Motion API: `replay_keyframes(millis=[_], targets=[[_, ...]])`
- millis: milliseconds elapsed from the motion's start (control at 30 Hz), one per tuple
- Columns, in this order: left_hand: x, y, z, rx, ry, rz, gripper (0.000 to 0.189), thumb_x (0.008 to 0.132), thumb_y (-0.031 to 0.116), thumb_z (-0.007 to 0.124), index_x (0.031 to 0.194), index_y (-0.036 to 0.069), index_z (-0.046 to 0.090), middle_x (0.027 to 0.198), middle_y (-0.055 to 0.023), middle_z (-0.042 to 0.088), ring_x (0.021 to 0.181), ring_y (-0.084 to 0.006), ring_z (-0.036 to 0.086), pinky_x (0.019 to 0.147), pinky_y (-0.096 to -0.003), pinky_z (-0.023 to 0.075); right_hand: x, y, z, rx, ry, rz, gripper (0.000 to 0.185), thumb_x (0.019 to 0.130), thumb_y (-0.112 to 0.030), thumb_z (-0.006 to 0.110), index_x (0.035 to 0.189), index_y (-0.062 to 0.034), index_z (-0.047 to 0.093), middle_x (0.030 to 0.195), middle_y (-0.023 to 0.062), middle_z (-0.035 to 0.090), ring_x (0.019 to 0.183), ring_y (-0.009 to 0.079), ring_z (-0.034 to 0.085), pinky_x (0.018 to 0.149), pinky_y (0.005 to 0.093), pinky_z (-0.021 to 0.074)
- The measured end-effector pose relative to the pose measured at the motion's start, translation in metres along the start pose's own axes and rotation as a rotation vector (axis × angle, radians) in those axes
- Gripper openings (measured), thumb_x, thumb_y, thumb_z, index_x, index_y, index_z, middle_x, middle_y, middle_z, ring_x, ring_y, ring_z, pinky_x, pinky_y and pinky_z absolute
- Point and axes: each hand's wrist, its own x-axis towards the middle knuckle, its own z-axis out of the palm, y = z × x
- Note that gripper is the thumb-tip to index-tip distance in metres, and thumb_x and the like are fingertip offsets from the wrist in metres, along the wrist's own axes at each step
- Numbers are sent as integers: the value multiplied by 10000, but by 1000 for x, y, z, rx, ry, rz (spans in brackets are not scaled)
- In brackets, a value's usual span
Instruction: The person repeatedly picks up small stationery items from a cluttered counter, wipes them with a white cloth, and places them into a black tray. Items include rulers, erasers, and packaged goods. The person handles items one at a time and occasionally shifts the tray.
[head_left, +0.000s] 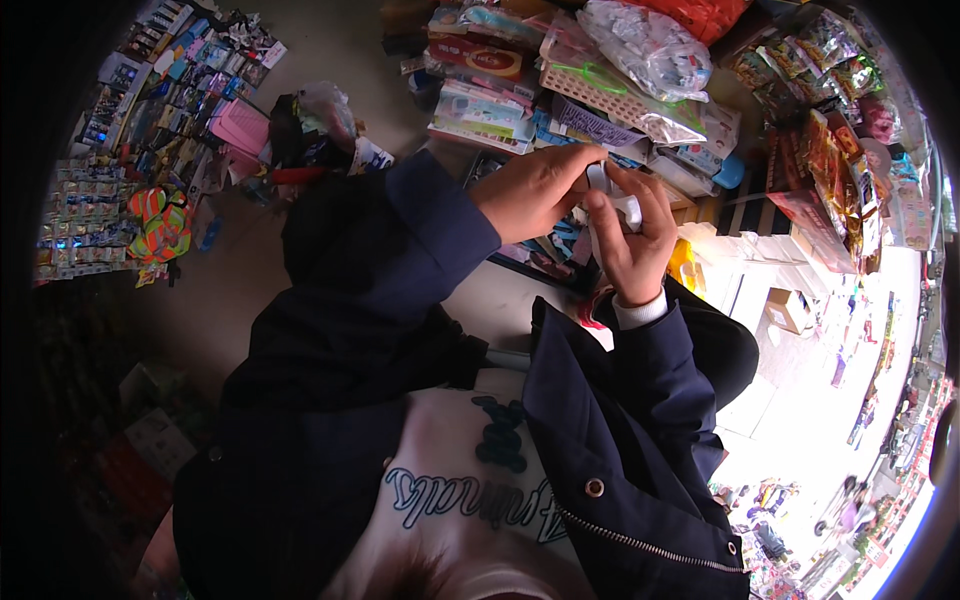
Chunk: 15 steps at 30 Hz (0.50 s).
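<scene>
My left hand (529, 191) reaches in from the left, its thumb and fingers closed around a small white and grey object (596, 177). Close beside it, my right hand (634, 236) pinches at the same object from the other side. A crumpled white piece (628, 212), perhaps paper or thin plastic, shows between the right thumb and fingers. The fingers hide much of both, so I cannot tell exactly what they are. Beneath the hands, partly covered, is a dark-edged tray (551, 274) of small packaged goods.
Behind my hands are stacked boxes (480, 112), a beige perforated plastic basket (592, 94), a purple basket (596, 121) and a clear plastic bag (649, 49). Hanging packets (82, 217) and pink baskets (241, 131) fill the left. At right, an open cardboard box (789, 310) sits in bright light.
</scene>
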Motion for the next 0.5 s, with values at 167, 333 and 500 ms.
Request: replay_keyframes(millis=[167, 333, 500], targets=[[0, -2, 0, 45, 21, 34, 564, 841, -48, 630, 1364, 36, 436, 1085, -171, 640, 968, -331, 650, 854, -402, 520, -5, 0, 7, 167, 67, 195, 247, 848, -75, 756, 1056, 40, 689, 996, 130, 685, 875, 180, 662, 762, 282, 516], [-1, -3, 2, 60, 4, 27, 547, 851, -27, 634, 1359, 38, 442, 1167, -197, 628, 1027, -352, 643, 873, -400, 522, -10, 6, 10, 113, 95, 231, 237, 848, -72, 757, 1045, 40, 689, 986, 129, 697, 869, 180, 668, 774, 279, 518], [-1, -1, 3, 50, -11, -2, 542, 849, -35, 618, 1356, 43, 443, 1128, -186, 635, 980, -337, 651, 853, -404, 526, -15, 8, 15, 105, 125, 276, 246, 842, -69, 764, 1055, 27, 685, 992, 134, 693, 881, 189, 669, 783, 287, 521]])
